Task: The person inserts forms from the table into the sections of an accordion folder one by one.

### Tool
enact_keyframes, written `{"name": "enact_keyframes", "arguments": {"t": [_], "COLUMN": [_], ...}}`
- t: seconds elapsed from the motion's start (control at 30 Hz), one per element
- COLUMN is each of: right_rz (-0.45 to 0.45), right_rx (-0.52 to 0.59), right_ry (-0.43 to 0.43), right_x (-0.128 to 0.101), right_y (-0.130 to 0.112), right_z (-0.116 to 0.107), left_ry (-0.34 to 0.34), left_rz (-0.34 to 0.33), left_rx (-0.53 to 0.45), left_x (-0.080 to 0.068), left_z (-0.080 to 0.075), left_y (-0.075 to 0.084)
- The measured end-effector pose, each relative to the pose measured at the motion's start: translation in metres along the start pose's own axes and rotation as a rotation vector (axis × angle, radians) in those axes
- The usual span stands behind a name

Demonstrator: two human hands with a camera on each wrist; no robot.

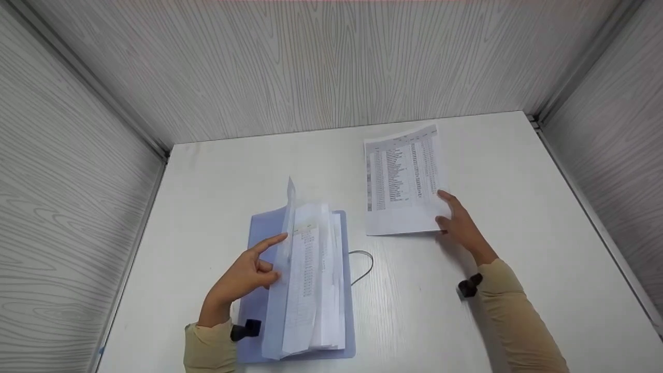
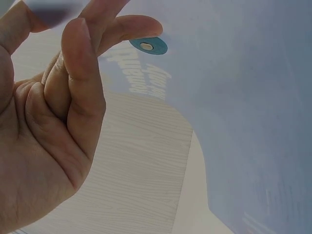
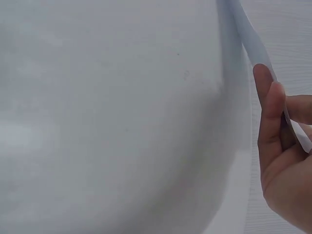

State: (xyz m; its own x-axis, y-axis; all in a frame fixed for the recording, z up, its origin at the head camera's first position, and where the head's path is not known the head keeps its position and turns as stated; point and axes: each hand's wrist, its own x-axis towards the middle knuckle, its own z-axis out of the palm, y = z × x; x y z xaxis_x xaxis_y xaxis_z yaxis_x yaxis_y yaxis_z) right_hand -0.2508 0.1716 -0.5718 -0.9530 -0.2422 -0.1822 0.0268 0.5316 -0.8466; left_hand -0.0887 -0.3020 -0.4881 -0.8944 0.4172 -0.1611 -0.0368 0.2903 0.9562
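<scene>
A translucent blue document folder (image 1: 349, 331) lies on the table with its flap raised, several printed papers (image 1: 302, 295) showing inside. My left hand (image 1: 243, 274) holds the raised flap (image 1: 277, 305) at its left edge, index finger stretched along it. In the left wrist view a fingertip touches the flap beside a teal snap button (image 2: 148, 47). Farther back to the right, a white sheet printed with a table (image 1: 401, 176) is pinched at its lower right edge by my right hand (image 1: 458, 223). The right wrist view shows thumb and fingers on both sides of its edge.
A thin dark loop of cord (image 1: 371, 261) sticks out from the folder's right side. The white table (image 1: 414, 321) is bounded by a wood-grain panel (image 1: 321, 67) at the back and similar panels at left and right. Each wrist carries a small black camera (image 1: 469, 286).
</scene>
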Motion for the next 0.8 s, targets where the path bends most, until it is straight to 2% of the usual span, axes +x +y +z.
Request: {"name": "enact_keyframes", "arguments": {"t": [0.17, 0.37, 0.53, 0.8], "right_rz": [-0.02, -0.014, -0.025, -0.075], "right_rx": [0.115, 0.163, 0.178, 0.197], "right_ry": [0.01, 0.046, 0.056, 0.064], "right_x": [-0.012, -0.026, -0.016, -0.015], "right_y": [-0.008, -0.034, -0.021, -0.024], "right_z": [-0.007, -0.011, -0.001, 0.021], "left_ry": [-0.007, -0.003, 0.001, 0.01], "left_rz": [0.011, -0.002, 0.001, 0.01], "left_rx": [-0.001, -0.007, 0.002, 0.017], "left_x": [-0.001, 0.0, 0.0, -0.002], "left_z": [0.0, 0.001, 0.001, 0.001], "left_y": [-0.003, -0.001, 0.0, 0.0]}}
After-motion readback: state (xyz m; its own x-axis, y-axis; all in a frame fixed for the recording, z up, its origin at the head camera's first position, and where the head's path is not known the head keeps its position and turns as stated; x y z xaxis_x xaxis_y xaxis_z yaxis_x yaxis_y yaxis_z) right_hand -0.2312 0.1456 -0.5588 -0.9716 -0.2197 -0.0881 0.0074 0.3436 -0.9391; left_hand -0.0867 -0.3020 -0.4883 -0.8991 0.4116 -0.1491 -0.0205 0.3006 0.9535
